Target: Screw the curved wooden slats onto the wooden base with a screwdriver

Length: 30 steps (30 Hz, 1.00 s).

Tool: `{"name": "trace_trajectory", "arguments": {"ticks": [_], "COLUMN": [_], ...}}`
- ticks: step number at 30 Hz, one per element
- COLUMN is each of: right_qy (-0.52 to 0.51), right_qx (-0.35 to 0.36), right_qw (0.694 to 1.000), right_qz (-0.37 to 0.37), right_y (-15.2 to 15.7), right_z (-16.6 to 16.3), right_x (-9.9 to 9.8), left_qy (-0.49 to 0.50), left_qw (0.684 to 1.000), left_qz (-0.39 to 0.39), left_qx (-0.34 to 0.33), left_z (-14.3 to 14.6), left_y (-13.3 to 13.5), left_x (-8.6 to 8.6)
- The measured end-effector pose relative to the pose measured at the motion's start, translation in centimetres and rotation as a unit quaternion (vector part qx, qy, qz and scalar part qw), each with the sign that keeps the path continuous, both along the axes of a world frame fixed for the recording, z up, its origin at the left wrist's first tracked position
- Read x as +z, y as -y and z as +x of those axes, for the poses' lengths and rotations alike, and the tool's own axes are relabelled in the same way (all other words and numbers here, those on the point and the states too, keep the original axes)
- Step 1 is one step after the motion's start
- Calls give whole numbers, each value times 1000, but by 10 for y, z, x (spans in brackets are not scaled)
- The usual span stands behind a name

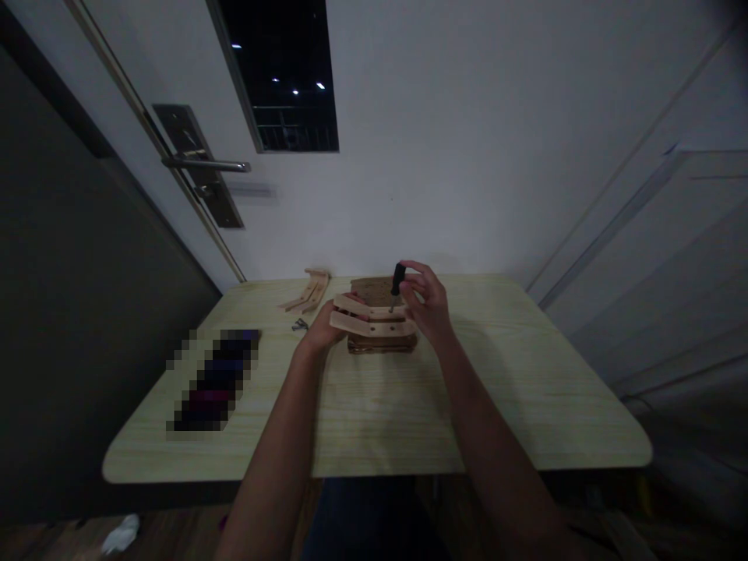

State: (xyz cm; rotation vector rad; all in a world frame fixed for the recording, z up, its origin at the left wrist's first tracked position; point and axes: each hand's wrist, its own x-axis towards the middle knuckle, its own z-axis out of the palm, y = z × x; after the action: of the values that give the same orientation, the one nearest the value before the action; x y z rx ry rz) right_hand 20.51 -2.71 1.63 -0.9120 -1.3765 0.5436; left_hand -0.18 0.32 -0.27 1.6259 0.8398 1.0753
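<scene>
My right hand (428, 300) is closed on the black handle of a screwdriver (398, 280), held nearly upright. The screwdriver's tip meets a hole in the farther arm of a pale, bent wooden piece (379, 329). My left hand (326, 323) grips that wooden piece at its left end, some fingers hidden behind it. Beneath the piece is a brown block, perhaps folded cardboard (382, 344). To the left lie a few screws (300, 324). Behind them rests another set of bent wooden parts with holes (309, 292).
The light wood-grain table (386, 436) has rounded front corners. A dark, pixelated flat object (216, 382) lies on its left side. A white door with a metal handle (210, 164) and a dark window (286, 78) rises directly behind the table.
</scene>
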Motion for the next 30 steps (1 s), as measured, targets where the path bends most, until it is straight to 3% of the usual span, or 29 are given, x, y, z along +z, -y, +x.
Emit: {"name": "trace_trajectory", "arguments": {"ticks": [10,18,25,30], "right_qy": [4,5,-9,0], "right_qx": [-34,14,-39,-28], "right_qw": [999,1000,999,1000], "right_qz": [12,5,4,3], "right_y": [1,-1,-1,-2], "right_z": [-2,0,-3,-1], "right_x": [2,1,1,1], "left_qy": [-10,-4,-23,-21], "left_qw": [1000,1000,1000,1000], "left_qz": [-6,-3,1,-10], "left_qx": [4,1,11,19], "left_z": [0,1,1,1], "left_y": [3,2,3,4], "left_x": [6,4,7,8]}}
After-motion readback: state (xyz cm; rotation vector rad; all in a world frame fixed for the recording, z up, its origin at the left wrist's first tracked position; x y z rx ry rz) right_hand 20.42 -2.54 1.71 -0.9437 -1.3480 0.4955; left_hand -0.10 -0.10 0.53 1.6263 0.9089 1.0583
